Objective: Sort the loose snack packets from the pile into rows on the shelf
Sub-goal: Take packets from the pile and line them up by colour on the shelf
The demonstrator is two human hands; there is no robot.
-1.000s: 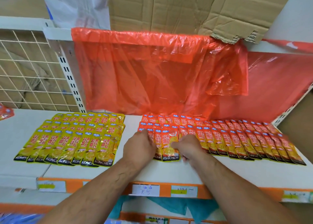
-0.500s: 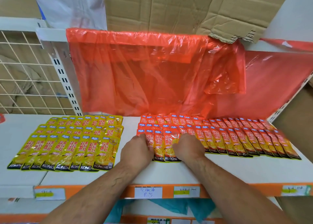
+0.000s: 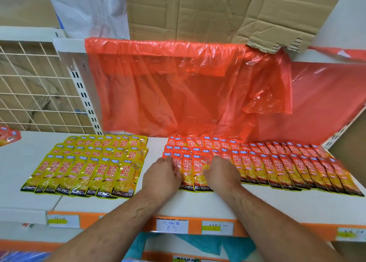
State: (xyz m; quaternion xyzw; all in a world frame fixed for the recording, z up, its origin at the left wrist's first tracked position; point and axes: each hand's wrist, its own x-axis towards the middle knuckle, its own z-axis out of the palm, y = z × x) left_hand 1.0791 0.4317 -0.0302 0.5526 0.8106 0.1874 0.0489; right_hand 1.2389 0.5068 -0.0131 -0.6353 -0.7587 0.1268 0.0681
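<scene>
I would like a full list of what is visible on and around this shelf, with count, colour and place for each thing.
yellow packets: many, yellow, three overlapping rows, left part of shelf
orange packets: many, orange-red, overlapping rows, right part of shelf
shelf: one, white with orange front strip, under the packets
plastic sheet: one, red and see-through, hanging behind the orange packets
cardboard: one, brown, top
white bag: one, white, top left
wire grid: one, cream, back left
price labels: several, white, on the front strip
left hand: one, at the left end of the front orange row
right hand: one, on the same row
</scene>
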